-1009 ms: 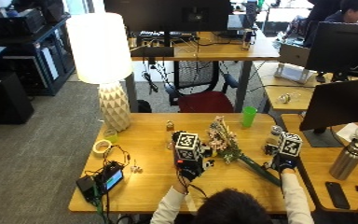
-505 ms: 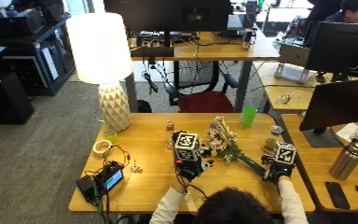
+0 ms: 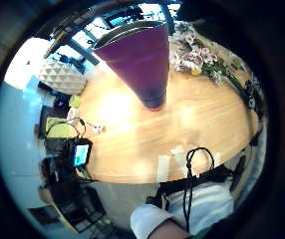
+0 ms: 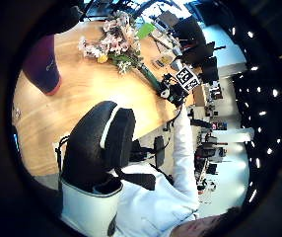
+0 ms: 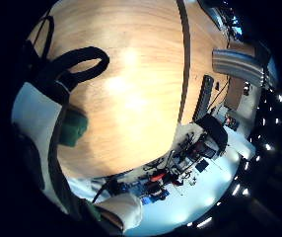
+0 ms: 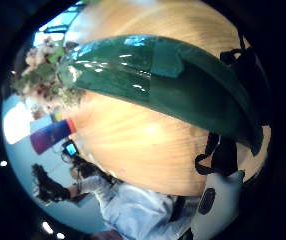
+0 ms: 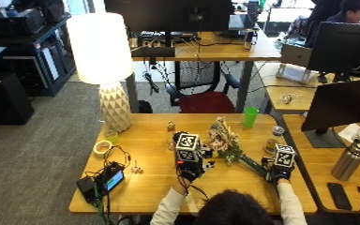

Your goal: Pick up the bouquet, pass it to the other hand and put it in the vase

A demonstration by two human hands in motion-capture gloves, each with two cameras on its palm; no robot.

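Observation:
The bouquet (image 7: 222,138) lies on the wooden table (image 7: 149,187): pale pink flowers, with a green wrapped stem (image 7: 250,164) slanting towards the near right. My right hand (image 7: 279,174) sits at the stem's near end, fingers curled round it. The stem (image 6: 153,80) runs close across the right thumb side palm view. My left hand (image 7: 189,169) rests on the table left of the flowers and holds nothing. The purple vase (image 3: 142,59) stands upright just beyond this hand, beside the flowers (image 4: 112,39). In the outside view it is hidden behind the left hand.
A white lamp (image 7: 102,61) stands at the table's far left. A green cup (image 7: 250,116) and a small jar (image 7: 272,140) are behind the bouquet. A tape roll (image 7: 102,147) and a cabled device (image 7: 108,180) lie at the left. A steel bottle (image 7: 348,159) and phone (image 7: 339,190) are on the right desk.
My right hand has moved down along the stem towards the table's near edge, to the stem's end. The bouquet and my left hand have stayed where they were.

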